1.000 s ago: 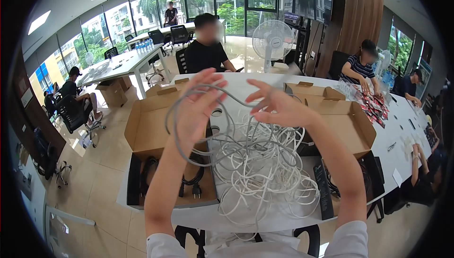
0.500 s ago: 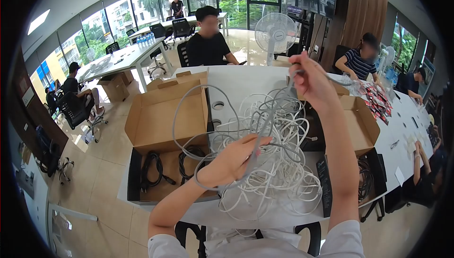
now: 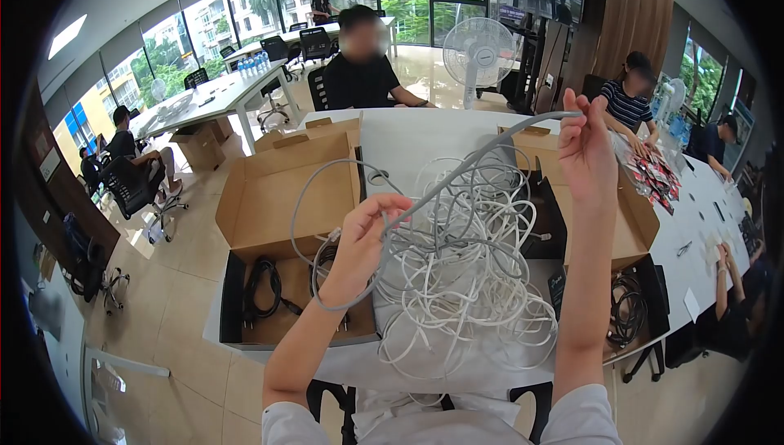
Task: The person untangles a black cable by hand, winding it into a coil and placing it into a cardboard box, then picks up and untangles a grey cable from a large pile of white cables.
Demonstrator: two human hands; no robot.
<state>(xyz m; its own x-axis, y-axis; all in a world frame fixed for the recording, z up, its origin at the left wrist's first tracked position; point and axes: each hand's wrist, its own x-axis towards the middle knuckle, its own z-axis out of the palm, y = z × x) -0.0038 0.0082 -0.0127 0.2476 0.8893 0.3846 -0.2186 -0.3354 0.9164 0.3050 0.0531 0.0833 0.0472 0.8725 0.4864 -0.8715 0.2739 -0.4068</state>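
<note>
My left hand (image 3: 363, 242) grips a grey cable (image 3: 469, 161) above the table, with a loop of it hanging to the left. My right hand (image 3: 585, 151) is raised at the right and pinches the same cable's far end, so the cable runs taut between both hands. Beneath them lies a big tangle of white cables (image 3: 469, 282) on the white table (image 3: 408, 139). An open cardboard box (image 3: 278, 200) at the left holds black power cords (image 3: 261, 286).
A second open cardboard box (image 3: 637, 229) stands at the right, with black cables (image 3: 625, 318) by it. A person in black sits across the table beside a white fan (image 3: 478, 53). Other people sit at the right, by red packets (image 3: 649, 180).
My right hand has swung up and out to the right with the cable's end. My left hand dropped from high up to mid-table, then rose slightly, and the grey cable now stretches between them.
</note>
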